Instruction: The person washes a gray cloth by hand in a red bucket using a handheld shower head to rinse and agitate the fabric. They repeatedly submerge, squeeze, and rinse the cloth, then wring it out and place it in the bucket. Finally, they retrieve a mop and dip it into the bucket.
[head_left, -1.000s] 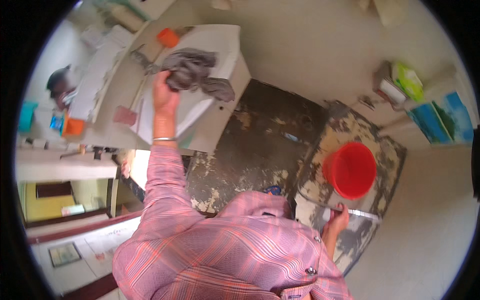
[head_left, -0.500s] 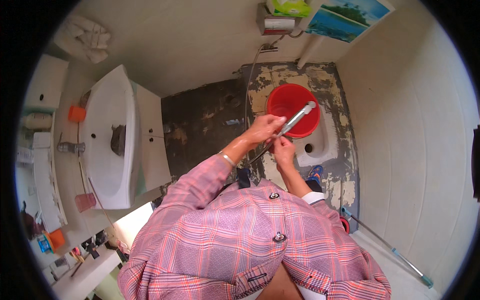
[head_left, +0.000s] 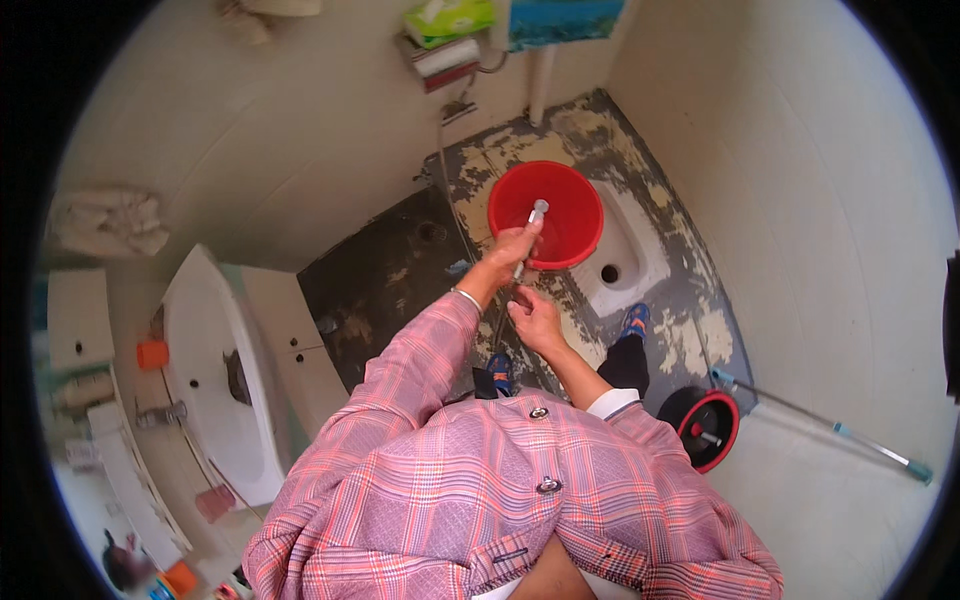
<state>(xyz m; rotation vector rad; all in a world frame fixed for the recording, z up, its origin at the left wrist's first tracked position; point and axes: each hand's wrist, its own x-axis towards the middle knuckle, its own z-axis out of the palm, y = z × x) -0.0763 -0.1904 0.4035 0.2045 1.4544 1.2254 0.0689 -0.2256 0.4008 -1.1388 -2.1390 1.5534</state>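
My left hand (head_left: 510,256) is closed around a silver handheld shower head (head_left: 539,208). Its head end reaches over the red bucket (head_left: 574,222), which stands on the floor beside the squat toilet (head_left: 632,254). Just below, my right hand (head_left: 540,322) has its fingers curled in at the shower hose (head_left: 501,326), close to the handle's lower end. Part of the hose is hidden by my left arm and hand. I cannot see any water coming out of the shower head.
A white washbasin (head_left: 215,400) stands on a cabinet at left. Behind my right side sits a black-and-red tub (head_left: 708,432), with a long pole (head_left: 800,414) lying beyond it. A tissue pack (head_left: 448,22) rests on a wall holder. Floor paint (head_left: 700,340) is peeling.
My view has swung to the right and the tub has come into sight. The shower head is more upright, and my left hand wraps its handle. My right hand is slightly lower.
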